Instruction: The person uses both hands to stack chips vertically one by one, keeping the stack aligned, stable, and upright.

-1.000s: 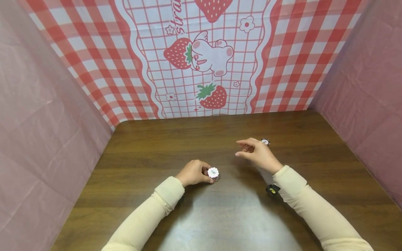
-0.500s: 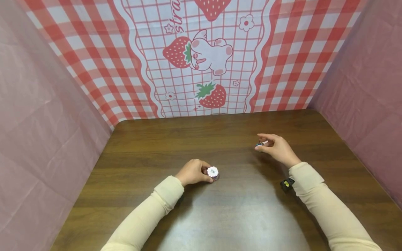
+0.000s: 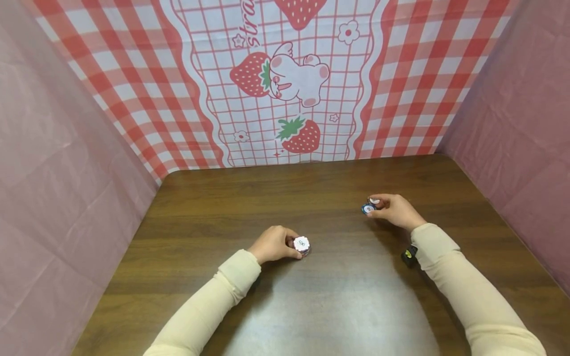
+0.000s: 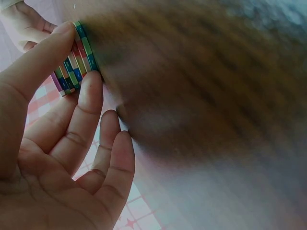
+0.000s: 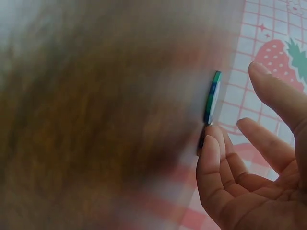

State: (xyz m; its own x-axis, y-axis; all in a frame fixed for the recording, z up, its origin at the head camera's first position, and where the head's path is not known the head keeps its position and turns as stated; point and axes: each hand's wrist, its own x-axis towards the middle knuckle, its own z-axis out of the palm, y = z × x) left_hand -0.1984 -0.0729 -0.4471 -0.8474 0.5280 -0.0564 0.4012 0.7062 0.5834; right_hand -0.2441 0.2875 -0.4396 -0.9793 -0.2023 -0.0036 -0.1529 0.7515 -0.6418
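Note:
A short stack of poker chips (image 3: 302,244) stands near the table's middle, a white one marked 500 on top. My left hand (image 3: 272,244) pinches it between thumb and fingers; in the left wrist view, the stack's multicoloured edges (image 4: 76,64) show between the thumb and a finger. Farther back on the right, a blue poker chip (image 3: 368,208) lies flat beside a dark-edged poker chip (image 3: 375,200), which my fingers partly cover. My right hand (image 3: 396,212) is right at these two, thumb and fingers spread apart in the right wrist view, the blue chip (image 5: 212,98) beyond the fingertips.
The brown wooden table (image 3: 249,198) ends at a red-and-white checked strawberry cloth (image 3: 401,99) behind. Pink drapes (image 3: 67,173) hang on both sides. A small black wrist device (image 3: 409,255) sits under the right cuff.
My right hand has moved rightward to the dark-edged chip. The blue chip, between its fingertips half a second ago, now lies flat and let go. My left hand stays on the stack.

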